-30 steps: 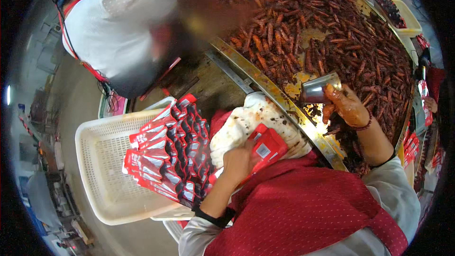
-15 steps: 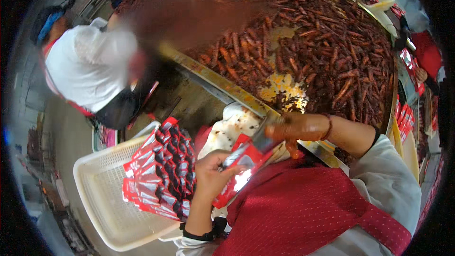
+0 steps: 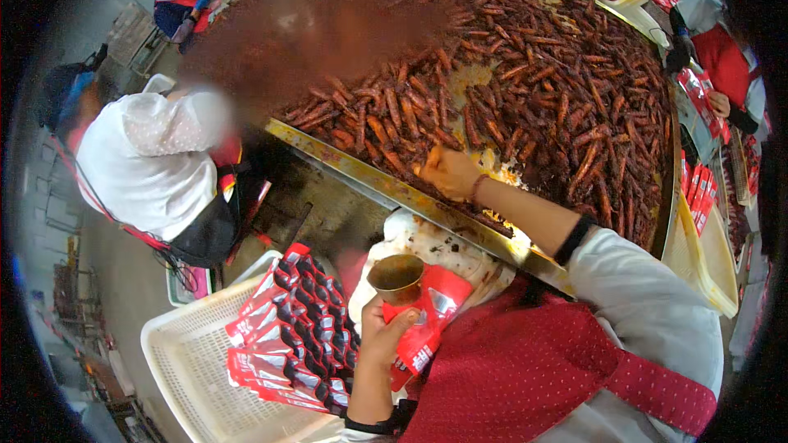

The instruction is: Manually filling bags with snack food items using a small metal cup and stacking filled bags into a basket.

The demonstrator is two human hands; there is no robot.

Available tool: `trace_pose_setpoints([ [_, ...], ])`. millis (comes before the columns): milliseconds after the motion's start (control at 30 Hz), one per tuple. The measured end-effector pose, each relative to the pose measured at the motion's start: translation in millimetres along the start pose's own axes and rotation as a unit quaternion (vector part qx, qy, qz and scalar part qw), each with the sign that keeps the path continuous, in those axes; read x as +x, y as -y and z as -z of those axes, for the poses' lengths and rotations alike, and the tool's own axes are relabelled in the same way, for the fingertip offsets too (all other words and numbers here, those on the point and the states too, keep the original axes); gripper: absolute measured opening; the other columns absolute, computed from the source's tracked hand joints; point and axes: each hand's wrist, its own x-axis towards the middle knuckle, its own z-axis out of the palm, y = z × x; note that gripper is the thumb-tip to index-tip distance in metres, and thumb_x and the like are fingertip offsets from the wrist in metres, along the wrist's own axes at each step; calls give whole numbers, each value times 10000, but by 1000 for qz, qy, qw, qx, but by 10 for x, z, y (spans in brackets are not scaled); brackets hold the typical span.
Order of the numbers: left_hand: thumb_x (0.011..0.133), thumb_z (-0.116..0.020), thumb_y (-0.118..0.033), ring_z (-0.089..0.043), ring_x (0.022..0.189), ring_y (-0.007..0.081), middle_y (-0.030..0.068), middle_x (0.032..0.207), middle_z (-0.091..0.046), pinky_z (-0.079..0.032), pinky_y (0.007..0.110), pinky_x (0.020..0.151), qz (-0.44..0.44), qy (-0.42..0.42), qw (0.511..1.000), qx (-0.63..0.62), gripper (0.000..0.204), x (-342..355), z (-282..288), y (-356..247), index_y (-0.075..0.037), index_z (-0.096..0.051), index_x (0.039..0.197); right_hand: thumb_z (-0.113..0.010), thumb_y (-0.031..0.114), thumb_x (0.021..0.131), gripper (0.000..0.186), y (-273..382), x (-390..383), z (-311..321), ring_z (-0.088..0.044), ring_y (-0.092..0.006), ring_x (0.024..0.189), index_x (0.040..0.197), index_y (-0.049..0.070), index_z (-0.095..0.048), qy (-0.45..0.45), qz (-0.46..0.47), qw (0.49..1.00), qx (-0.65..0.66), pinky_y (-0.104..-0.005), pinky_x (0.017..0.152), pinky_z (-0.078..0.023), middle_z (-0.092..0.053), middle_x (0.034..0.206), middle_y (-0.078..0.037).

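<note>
My left hand (image 3: pixel 382 335) is closed round a red and silver pouch (image 3: pixel 442 299) and a metal funnel or cup (image 3: pixel 397 279) at its top. The funnel's wide round mouth faces up; its lower part is hidden by the hand and pouch. My right hand (image 3: pixel 449 174) reaches over the metal rim into long, reddish-brown, sauce-coated food pieces (image 3: pixel 398 119). Its fingers are curled against the pile, and what they hold is hidden. Beside my left forearm, filled-looking red and silver pouches (image 3: pixel 300 332) stand packed in rows in a cream perforated basket (image 3: pixel 193 390).
A raised metal table edge (image 3: pixel 353 171) crosses before me, with a stained white cloth or bag (image 3: pixel 394 242) below it. Co-workers stand left, one in a white top (image 3: pixel 152 168), and at right, one in red (image 3: pixel 722 66). A yellowish basket (image 3: pixel 698 258) stands at right.
My right hand has left the pouch and moved up and away into the food pile. The funnel now shows upright at the pouch in my left hand. The whole view has shifted slightly.
</note>
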Motion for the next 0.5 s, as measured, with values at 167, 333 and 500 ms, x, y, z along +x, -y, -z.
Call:
trace_pose_setpoints([
  [167, 754, -730, -69, -610, 852, 118, 50, 996, -646, -503, 285, 785, -29, -36, 999, -15, 386, -23, 62, 47, -12, -590, 1109, -671, 445, 762, 521, -292, 360, -315, -640, -342, 902, 1010, -8, -607, 38, -15, 992, -117, -432, 800, -509, -651, 986, -211],
  [333, 782, -702, -50, -602, 838, 101, 44, 979, -651, -493, 262, 767, -12, -46, 998, 36, 313, 107, -22, -72, -9, -607, 1078, -678, 237, 805, 365, -830, 6, -58, -626, -265, 891, 1096, 38, -582, 213, -3, 889, 405, -357, 802, -515, -644, 994, -92],
  [500, 793, -703, -61, -579, 826, 70, 20, 946, -656, -467, 232, 740, -9, 40, 985, 166, 241, 382, -75, -127, -19, -637, 1021, -627, 150, 875, 267, 466, -919, 537, -588, -145, 910, 1121, 59, -576, 203, -20, 798, 566, -291, 818, -485, -630, 974, -25],
])
